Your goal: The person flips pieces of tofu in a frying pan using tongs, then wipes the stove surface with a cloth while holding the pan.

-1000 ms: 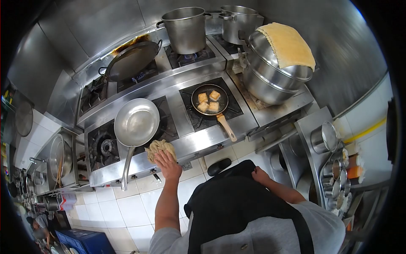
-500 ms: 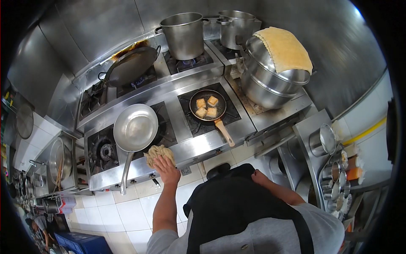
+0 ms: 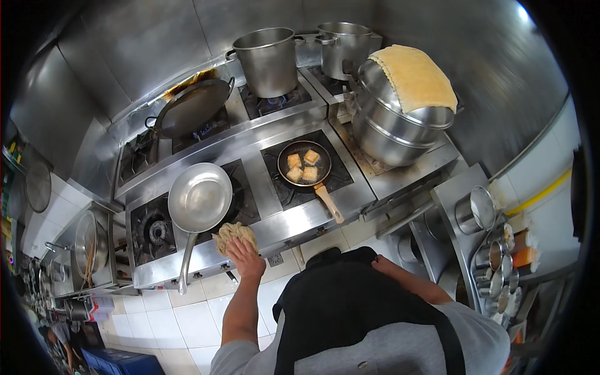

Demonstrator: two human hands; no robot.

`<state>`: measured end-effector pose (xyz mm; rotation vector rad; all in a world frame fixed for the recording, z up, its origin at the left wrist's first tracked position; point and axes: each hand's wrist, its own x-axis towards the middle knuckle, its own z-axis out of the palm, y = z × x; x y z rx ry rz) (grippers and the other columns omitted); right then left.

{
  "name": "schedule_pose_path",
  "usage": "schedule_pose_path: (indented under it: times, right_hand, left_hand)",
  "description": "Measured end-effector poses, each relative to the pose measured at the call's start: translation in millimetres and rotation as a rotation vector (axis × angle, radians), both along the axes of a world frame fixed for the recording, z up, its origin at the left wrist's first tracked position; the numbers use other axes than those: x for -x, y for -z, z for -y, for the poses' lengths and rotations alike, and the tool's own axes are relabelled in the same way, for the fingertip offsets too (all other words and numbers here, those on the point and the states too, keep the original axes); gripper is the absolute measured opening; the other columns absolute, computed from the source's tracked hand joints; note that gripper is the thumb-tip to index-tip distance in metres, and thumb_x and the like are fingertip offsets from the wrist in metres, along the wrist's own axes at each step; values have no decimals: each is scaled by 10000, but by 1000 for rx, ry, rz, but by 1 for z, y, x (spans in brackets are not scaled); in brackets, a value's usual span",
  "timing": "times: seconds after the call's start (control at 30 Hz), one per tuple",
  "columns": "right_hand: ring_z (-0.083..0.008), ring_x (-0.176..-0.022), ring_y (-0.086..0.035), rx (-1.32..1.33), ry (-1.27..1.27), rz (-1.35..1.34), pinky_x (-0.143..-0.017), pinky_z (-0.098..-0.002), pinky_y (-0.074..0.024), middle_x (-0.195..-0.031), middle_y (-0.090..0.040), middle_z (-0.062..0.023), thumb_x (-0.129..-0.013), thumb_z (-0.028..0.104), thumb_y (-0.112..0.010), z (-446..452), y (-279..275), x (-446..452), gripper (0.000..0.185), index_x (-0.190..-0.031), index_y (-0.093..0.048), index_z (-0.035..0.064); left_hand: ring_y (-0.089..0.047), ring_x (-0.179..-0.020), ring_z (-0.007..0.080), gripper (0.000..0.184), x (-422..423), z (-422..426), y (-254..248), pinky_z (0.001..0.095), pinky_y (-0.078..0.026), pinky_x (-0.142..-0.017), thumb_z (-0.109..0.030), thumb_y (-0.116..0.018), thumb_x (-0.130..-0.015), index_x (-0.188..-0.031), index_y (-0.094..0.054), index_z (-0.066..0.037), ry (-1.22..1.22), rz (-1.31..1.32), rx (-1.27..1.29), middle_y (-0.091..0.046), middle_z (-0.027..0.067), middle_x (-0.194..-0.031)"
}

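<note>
My left hand (image 3: 244, 253) lies over a crumpled beige cloth (image 3: 234, 239) on the front edge of the steel stove (image 3: 294, 228), its fingers pressed into the folds. Just left of the cloth, the long handle of a silver frying pan (image 3: 200, 197) juts over the edge; this pan has nothing in it. My right hand (image 3: 380, 262) is at my side by the black apron (image 3: 337, 300), with its fingers mostly hidden. Farther off, a small dark frying pan (image 3: 310, 185) with a wooden handle holds several golden tofu-like cubes (image 3: 303, 167) in oil.
Behind, a dark wok (image 3: 194, 109) and two tall pots (image 3: 265, 62) (image 3: 344, 53) stand on the rear burners. A large lidded steamer (image 3: 400, 128) draped with a yellow cloth (image 3: 415, 78) is at right. A side shelf (image 3: 459, 206) carries metal containers. Another person (image 3: 59, 340) is at lower left.
The stove and pans sit slightly lower in the view as the camera has tilted. My left hand stays on the cloth, and my right hand remains by the apron.
</note>
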<state>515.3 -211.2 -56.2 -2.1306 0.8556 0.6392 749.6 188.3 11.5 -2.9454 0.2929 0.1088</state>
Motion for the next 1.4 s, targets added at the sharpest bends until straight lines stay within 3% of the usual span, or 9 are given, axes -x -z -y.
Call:
schedule_pose_path:
  times: [0.23, 0.3, 0.8, 0.9, 1.2, 1.27, 1.4]
  right_hand:
    - [-362, -1099, -535, -34, -2, -34, -951, -383, -406, -1157, -542, -279, -813, 291, -462, -1, -16, 0, 543, -1210, -463, -79]
    - [-362, -1098, -536, -30, -3, -29, -951, -383, -406, -1155, -543, -277, -812, 291, -463, -1, -20, -2, 538, -1202, -469, -79]
    - [-373, -1150, -497, -42, 12, -71, -985, -382, -379, -1202, -504, -298, -811, 288, -464, 4, 1, 5, 575, -1237, -419, -95]
    - [-343, -1026, -562, 10, 49, 19, -880, -382, -435, -1064, -572, -273, -781, 282, -489, 5, 14, 10, 499, -1119, -499, -85]
    - [-356, -1053, -549, 22, 57, -14, -902, -383, -423, -1100, -560, -274, -791, 279, -474, 0, 3, 9, 511, -1160, -473, -73]
    - [-388, -1169, -474, -13, 27, -102, -999, -394, -367, -1228, -490, -289, -829, 325, -430, -2, -10, 5, 582, -1255, -403, -72]
    - [-390, -1166, -477, -18, 16, -79, -994, -399, -371, -1228, -490, -289, -829, 329, -430, -7, -20, 1, 588, -1258, -398, -73]
  left_hand:
    - [-21, -1353, 475, 712, 0, -1, 2, 571, -29, -1073, -250, -475, -785, -1395, -223, 15, 15, 15, 18, -103, 267, -1471]
    - [9, -1359, 461, 769, -1, 0, 2, 562, 3, -1075, -276, -478, -783, -1412, -159, 28, -1, -28, -14, -59, 255, -1482]
    - [-21, -1350, 480, 774, -1, 0, 0, 565, -15, -1074, -271, -496, -765, -1398, -184, 46, 30, 2, -4, -91, 274, -1470]
    - [-20, -1352, 475, 780, -1, 0, 1, 561, -16, -1076, -270, -502, -762, -1399, -180, 47, 30, 1, -7, -89, 274, -1470]
    - [-17, -1357, 463, 782, 0, 1, 1, 554, -9, -1078, -278, -513, -774, -1399, -175, 48, 15, -9, 4, -88, 273, -1470]
    - [-18, -1357, 461, 782, -1, 1, 3, 553, -9, -1079, -280, -516, -776, -1400, -174, 47, 13, -2, -5, -89, 271, -1471]
    - [-20, -1360, 455, 786, -1, 1, 5, 548, -12, -1081, -288, -519, -780, -1404, -173, 41, 13, 17, -20, -90, 265, -1473]
